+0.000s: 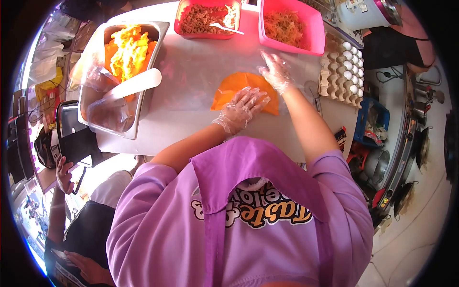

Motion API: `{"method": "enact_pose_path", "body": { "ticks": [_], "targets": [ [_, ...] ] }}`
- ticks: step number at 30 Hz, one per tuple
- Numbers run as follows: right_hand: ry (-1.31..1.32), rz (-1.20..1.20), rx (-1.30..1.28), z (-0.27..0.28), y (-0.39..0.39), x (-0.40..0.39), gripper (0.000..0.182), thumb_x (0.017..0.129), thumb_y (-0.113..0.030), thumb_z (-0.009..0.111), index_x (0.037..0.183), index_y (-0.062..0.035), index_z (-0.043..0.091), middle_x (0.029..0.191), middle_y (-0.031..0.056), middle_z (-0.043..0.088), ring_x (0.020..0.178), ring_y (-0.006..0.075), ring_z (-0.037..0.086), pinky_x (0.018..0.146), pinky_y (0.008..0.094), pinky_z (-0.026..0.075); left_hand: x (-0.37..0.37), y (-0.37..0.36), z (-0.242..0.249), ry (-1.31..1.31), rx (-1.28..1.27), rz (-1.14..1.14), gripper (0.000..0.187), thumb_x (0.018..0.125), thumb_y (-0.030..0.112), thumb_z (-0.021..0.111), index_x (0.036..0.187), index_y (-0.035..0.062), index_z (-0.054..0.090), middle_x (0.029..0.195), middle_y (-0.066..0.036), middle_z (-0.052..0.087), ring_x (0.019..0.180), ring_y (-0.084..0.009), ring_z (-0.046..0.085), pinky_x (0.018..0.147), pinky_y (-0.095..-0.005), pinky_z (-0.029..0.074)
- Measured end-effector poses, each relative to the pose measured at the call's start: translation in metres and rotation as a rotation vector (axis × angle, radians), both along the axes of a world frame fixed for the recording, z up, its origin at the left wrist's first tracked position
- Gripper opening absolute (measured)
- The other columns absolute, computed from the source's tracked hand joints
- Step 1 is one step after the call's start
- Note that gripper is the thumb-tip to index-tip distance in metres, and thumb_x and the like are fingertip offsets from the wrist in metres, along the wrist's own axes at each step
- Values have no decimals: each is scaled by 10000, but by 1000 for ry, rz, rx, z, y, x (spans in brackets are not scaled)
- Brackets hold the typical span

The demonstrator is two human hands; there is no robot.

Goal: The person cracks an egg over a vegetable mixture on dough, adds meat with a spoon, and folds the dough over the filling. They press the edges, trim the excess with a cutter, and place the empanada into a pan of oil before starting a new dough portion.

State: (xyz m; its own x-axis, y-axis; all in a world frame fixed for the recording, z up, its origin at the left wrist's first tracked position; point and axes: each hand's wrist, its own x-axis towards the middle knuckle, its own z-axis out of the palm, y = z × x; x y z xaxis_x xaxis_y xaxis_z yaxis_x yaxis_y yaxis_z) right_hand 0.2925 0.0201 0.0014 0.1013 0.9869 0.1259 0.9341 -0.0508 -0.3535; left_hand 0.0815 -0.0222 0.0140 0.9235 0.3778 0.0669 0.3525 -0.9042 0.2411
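Observation:
A folded, half-round sheet of orange dough (234, 85) lies on the table in front of me. My left hand (243, 109), in a clear plastic glove, rests on its near edge, fingers spread and flat. My right hand (276, 71), gloved as well, is just beyond the dough's right side, fingers apart and holding nothing. Past the dough stand a pink tub of brown crumbly filling (198, 18) with a white spoon (225, 28) and a larger pink tub of shredded filling (284, 29).
At the left a steel tray (160, 48) holds orange dough (126, 52) and a white paddle (136, 83). Egg trays (330, 71) with white eggs (348, 65) stand at the right, near a blue crate (366, 115). Another person's hand (63, 174) shows at the lower left.

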Motion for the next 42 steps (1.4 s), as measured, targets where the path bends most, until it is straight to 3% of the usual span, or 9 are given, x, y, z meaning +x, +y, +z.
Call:
{"method": "enact_pose_path", "body": {
  "ticks": [1, 7, 10, 25, 29, 32, 35, 40, 42],
  "targets": [
    [-83, -47, -22, -7, 5, -4, 452, 827, -284, 619, 1264, -185, 554, 1202, 150, 586, 1093, 332, 541, 927, 468, 418, 2, -1, 2, 139, 34, 0, 652, 917, 153, 389, 1502, 153, 101, 1554, -59, 166, 1426, -261, 184, 1165, -448, 80],
    [22, 164, -364, 26, 25, 1, 292, 824, -293, 628, 1047, -108, 662, 1038, 145, 641, 1037, 338, 569, 883, 440, 448, 1, 15, 2, 122, 30, -49, 634, 917, 132, 381, 1495, 175, 126, 1544, -55, 197, 1423, -256, 191, 1172, -438, 119],
    [122, 126, -363, 38, 26, -1, 238, 826, -274, 619, 946, -73, 663, 953, 151, 647, 961, 351, 585, 832, 440, 462, 3, 17, 0, 116, 22, -30, 634, 918, 126, 380, 1495, 185, 125, 1540, -55, 209, 1421, -258, 197, 1172, -436, 125],
    [152, 218, -138, 92, 1, -22, 235, 869, -278, 581, 917, -58, 645, 896, 161, 651, 887, 373, 591, 792, 471, 451, 0, 15, -7, 36, -13, -1, 603, 916, 135, 404, 1482, 167, 198, 1478, -106, 332, 1386, -308, 279, 1146, -452, 193],
    [232, 270, -81, 107, -16, -28, 227, 866, -267, 600, 926, -52, 647, 885, 154, 658, 863, 371, 596, 754, 457, 463, -11, 13, -12, -48, -121, -54, 567, 912, 118, 406, 1459, 125, 257, 1449, -119, 376, 1358, -327, 325, 1134, -460, 220],
    [298, 266, 34, 112, -38, -36, 155, 815, -131, 684, 924, -30, 643, 806, 135, 659, 673, 289, 602, 642, 376, 472, -29, 2, -10, -201, -166, -131, 539, 869, 94, 478, 1399, 84, 377, 1418, -136, 407, 1323, -363, 365, 1111, -479, 267],
    [485, 136, -340, 142, -67, -48, 398, 781, -145, 712, 1162, -83, 617, 751, 144, 604, 652, 207, 558, 650, 356, 463, -49, -9, 40, -418, -232, -150, 527, 710, 45, 638, 1231, 62, 559, 1314, -180, 487, 1252, -401, 434, 1043, -554, 339],
    [461, 203, -655, 167, -113, -61, 495, 755, -120, 670, 1243, -119, 584, 836, 157, 630, 722, 269, 584, 709, 364, 473, -76, -19, 96, -564, -116, -164, 516, 680, 65, 672, 1187, 108, 589, 1231, -164, 539, 1223, -363, 484, 974, -545, 411],
    [200, 452, -575, 137, -137, -59, 508, 770, -267, 649, 1241, -89, 578, 783, 150, 638, 701, 295, 611, 683, 396, 479, -78, -21, 122, -462, 19, -14, 452, 710, 126, 685, 1155, 108, 608, 1233, -143, 545, 1210, -353, 498, 998, -550, 380]
  ]
}}
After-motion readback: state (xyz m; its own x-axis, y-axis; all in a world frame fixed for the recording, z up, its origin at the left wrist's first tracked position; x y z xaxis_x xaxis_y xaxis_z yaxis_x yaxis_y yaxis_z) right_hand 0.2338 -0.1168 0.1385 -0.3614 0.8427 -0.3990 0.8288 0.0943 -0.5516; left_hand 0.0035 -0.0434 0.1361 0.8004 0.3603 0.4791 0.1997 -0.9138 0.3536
